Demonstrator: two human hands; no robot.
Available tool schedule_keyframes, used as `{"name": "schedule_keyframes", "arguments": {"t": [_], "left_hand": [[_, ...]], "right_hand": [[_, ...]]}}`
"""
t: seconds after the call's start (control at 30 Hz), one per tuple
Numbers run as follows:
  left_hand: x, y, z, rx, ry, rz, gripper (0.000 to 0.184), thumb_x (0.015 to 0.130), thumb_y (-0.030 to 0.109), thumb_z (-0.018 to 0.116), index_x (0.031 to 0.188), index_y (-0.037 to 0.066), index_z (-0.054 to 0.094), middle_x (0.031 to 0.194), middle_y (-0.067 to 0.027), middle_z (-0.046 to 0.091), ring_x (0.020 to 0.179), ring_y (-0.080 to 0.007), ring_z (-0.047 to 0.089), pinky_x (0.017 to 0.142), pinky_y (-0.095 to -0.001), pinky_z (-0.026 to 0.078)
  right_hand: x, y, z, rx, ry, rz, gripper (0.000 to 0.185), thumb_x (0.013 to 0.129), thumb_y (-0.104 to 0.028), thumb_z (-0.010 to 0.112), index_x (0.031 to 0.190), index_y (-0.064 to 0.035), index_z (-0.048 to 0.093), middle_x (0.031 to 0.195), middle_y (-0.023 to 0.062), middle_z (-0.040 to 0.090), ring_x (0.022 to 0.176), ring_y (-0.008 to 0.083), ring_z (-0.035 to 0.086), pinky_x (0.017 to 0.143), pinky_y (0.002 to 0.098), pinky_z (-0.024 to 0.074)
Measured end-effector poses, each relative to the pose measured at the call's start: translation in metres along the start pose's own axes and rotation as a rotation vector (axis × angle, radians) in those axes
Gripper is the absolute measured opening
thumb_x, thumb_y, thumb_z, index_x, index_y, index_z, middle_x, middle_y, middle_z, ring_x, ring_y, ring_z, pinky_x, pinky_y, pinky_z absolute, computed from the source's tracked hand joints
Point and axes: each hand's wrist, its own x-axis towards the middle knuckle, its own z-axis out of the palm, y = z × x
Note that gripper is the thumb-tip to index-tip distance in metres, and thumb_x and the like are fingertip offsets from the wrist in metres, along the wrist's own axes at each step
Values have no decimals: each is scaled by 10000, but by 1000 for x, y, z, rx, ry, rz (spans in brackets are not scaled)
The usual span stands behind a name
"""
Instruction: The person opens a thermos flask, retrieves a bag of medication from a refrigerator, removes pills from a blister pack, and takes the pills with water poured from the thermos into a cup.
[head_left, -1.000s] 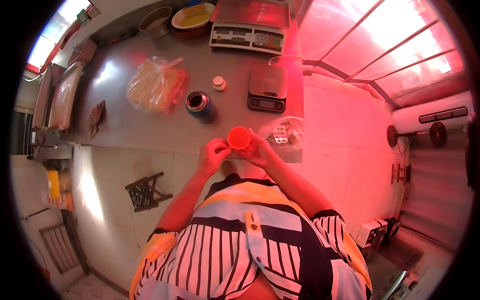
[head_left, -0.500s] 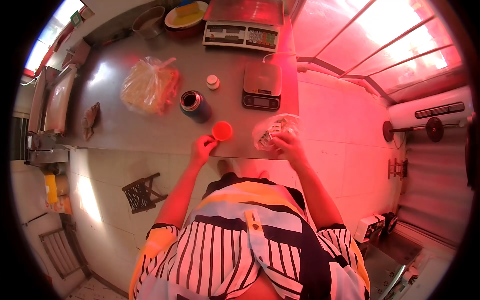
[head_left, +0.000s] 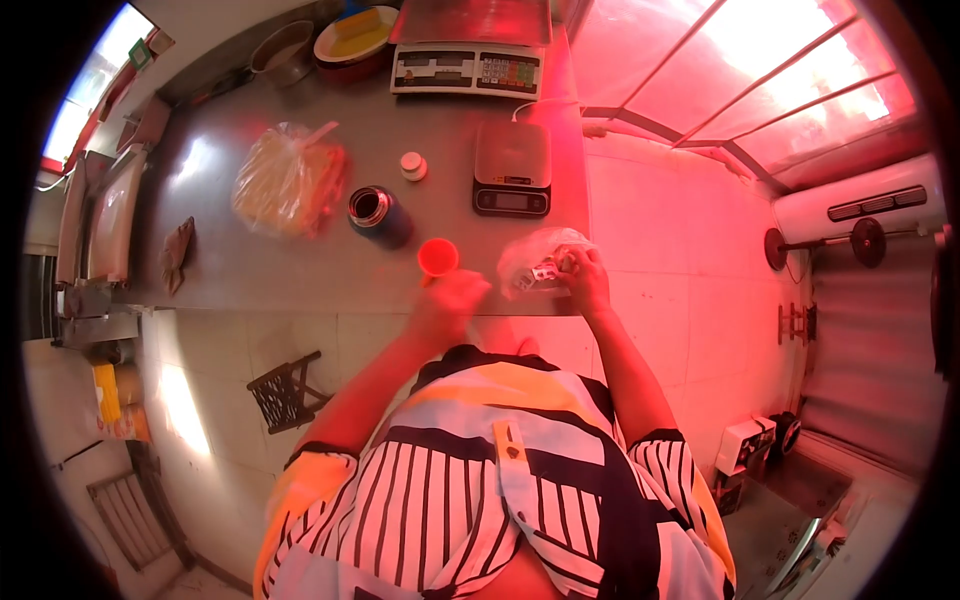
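Note:
Near the front edge of the metal table stands a red cup [head_left: 438, 257]. My left hand [head_left: 453, 300] is just below it, smeared by motion, so its fingers cannot be made out. At the table's right front corner my right hand [head_left: 584, 278] is closed on the clear plastic bag [head_left: 528, 262], which has small printed packets [head_left: 545, 270] inside. A dark blue flask [head_left: 388, 220] with its mouth uncovered is up and left of the cup. Beyond the flask sits a small white bottle [head_left: 413, 166].
Behind are a small scale [head_left: 512, 165], a larger scale [head_left: 467, 70], a metal bowl [head_left: 284, 50] and a plate with a yellow block [head_left: 355, 38]. A filled plastic bag [head_left: 285, 182] and a crumpled cloth [head_left: 177, 255] lie left. A folding stool [head_left: 286, 392] stands on the floor.
The cup has gone from between both hands to standing on the table. My right hand has moved right to the plastic bag. My left hand has left the cup's side and moved right.

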Motion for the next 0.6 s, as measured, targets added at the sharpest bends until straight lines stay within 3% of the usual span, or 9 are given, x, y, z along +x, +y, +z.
{"name": "schedule_keyframes", "arguments": {"t": [0.07, 0.13, 0.23, 0.33, 0.43, 0.53, 0.6], "left_hand": [[25, 25, 31, -200, -212, 73, 217, 832, 49, 530, 1031, 38, 618, 1120, -126, 588, 1042, -290, 572, 878, -380, 477], [42, 24, 76, -130, -317, 277, 239, 837, 81, 518, 1051, 26, 609, 1190, -145, 561, 1131, -294, 534, 947, -388, 445], [46, -3, 149, 85, -265, 83, 290, 855, 125, 501, 1105, 3, 584, 1227, -160, 535, 1160, -296, 517, 953, -391, 441], [55, -19, 156, 243, -174, 63, 253, 833, 118, 467, 1019, 3, 594, 1176, -140, 556, 1028, -279, 578, 887, -393, 456], [59, -21, 143, 207, -301, 54, 248, 830, 107, 471, 1017, -5, 591, 1174, -148, 550, 1009, -293, 583, 887, -395, 457], [65, -19, 134, 133, -415, -58, 247, 827, 94, 471, 1017, -15, 585, 1176, -160, 540, 1033, -304, 568, 899, -399, 454], [64, -21, 138, 188, -376, -44, 255, 832, 88, 464, 1028, -28, 579, 1189, -171, 534, 1058, -306, 552, 906, -401, 451]], "right_hand": [[1, -1, 2, -39, -4, -2, 365, 663, -132, 752, 991, -134, 593, 939, 120, 547, 863, 325, 590, 732, 399, 504], [-1, 6, 5, -67, -31, 12, 338, 681, -149, 737, 987, -134, 595, 959, 129, 557, 880, 327, 590, 752, 406, 504], [1, 15, 8, -123, -72, 42, 300, 717, -183, 701, 995, -137, 598, 1020, 151, 575, 909, 333, 590, 768, 421, 501], [0, 18, 4, -109, -21, -19, 292, 750, -209, 670, 1026, -140, 603, 1048, 160, 588, 907, 333, 596, 770, 427, 499], [-5, 12, -7, -44, 36, -88, 252, 767, -176, 654, 1011, -121, 628, 1013, 155, 610, 857, 337, 610, 733, 414, 503], [-3, 18, -10, 19, 85, -34, 244, 788, -158, 645, 1027, -112, 658, 936, 129, 628, 750, 271, 625, 672, 357, 506], [-3, 18, -14, 195, 48, 44, 251, 797, -147, 643, 1042, -102, 666, 881, 105, 625, 704, 200, 609, 634, 312, 492]]}}
